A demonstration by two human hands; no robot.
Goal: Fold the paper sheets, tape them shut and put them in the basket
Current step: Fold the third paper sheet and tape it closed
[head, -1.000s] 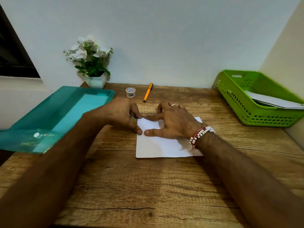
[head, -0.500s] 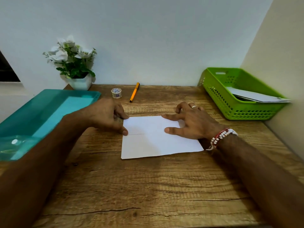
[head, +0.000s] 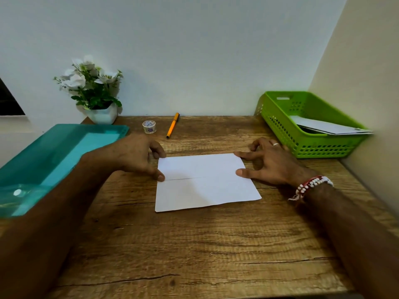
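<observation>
One folded paper sheet [head: 205,184] is lying at the middle of the table [head: 194,244]. Two hands are flanking it: the left hand [head: 133,156] and the right hand [head: 272,162] are each pressing thumb and forefinger on its side edges, fingers released, gripping nothing. One green basket [head: 302,147], far right, is holding papers overlapping too closely to count. One tape roll [head: 149,126] and one pen [head: 172,125] are lying beyond.

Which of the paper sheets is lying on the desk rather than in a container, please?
The folded white sheet between the left hand and right hand; its flap edge shows across the middle. The other papers rest in the green basket.
</observation>
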